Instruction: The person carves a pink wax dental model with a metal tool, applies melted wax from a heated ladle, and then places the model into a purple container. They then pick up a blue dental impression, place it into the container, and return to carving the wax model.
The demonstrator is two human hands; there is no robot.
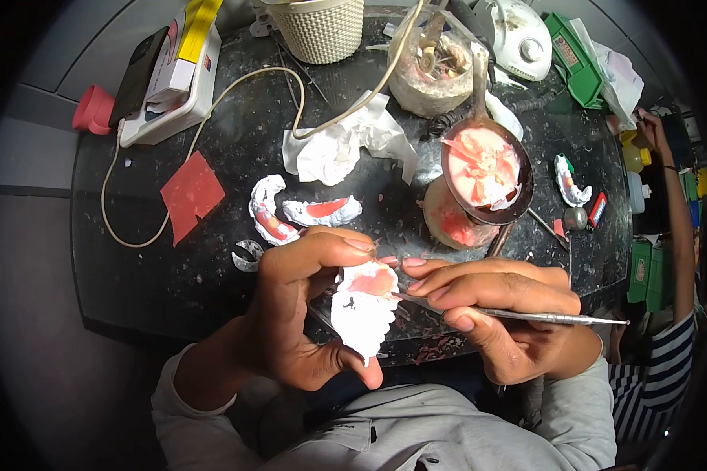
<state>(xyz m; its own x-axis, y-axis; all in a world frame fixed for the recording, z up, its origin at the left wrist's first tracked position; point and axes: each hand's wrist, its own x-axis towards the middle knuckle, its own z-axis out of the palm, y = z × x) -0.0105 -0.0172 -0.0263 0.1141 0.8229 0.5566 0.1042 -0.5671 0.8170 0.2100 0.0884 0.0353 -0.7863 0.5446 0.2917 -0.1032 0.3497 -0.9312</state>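
My left hand (294,314) grips a white plaster dental cast (357,326) between thumb and fingers, its toothed edge facing right. Pink wax (371,281) covers part of the cast's upper area. In my right hand (514,314) is a slim metal wax carver (562,318), held like a pen. One end points at the wax, with the tip right at its edge; the other end sticks out to the right. Just beyond my left hand lie two more white plaster pieces with pink wax, one curved (265,200) and one flatter (346,210).
A pan (524,184) of pink wax stands over a wax-stained container (440,216). A pink wax sheet (192,196), crumpled tissue (326,161) and a looping cable (104,196) lie leftward. Another person's arm (682,235) reaches in at the right.
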